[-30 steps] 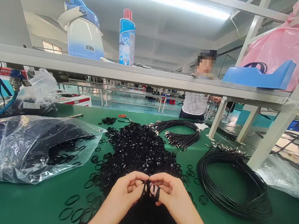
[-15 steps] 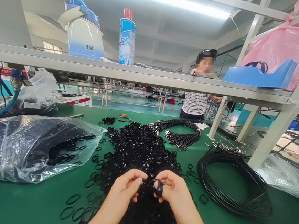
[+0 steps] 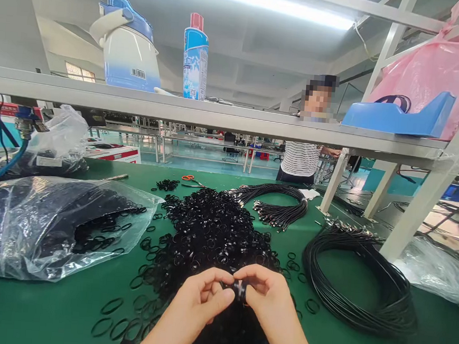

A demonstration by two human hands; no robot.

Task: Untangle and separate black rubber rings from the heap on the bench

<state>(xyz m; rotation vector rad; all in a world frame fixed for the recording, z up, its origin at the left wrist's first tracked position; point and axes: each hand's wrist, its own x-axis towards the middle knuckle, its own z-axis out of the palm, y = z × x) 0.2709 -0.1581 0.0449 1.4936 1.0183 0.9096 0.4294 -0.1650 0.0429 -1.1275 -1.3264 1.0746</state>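
A large heap of thin black rubber rings [image 3: 213, 224] covers the middle of the green table. Over its near part, my left hand [image 3: 205, 300] and my right hand [image 3: 265, 294] meet with fingertips nearly touching. Both are closed in a pinch. A few black rings [image 3: 240, 290] show between them, around or against the tip of my right thumb; which of the two I cannot tell. My left thumb and forefinger close on the left side of these same rings. How many rings are there is hidden by the fingers.
Left lies an open clear plastic bag [image 3: 51, 221] of rings. Coiled black cables [image 3: 359, 288] lie right, with another cable bundle [image 3: 281, 197] behind. Orange-handled scissors [image 3: 189, 178] lie beyond the heap. A metal shelf [image 3: 218, 110] crosses above; a person [image 3: 300, 159] stands behind it.
My hands have come together; the gap between their fingertips has closed. My left hand has moved right to the rings at my right hand. The person's head in back has shifted slightly right.
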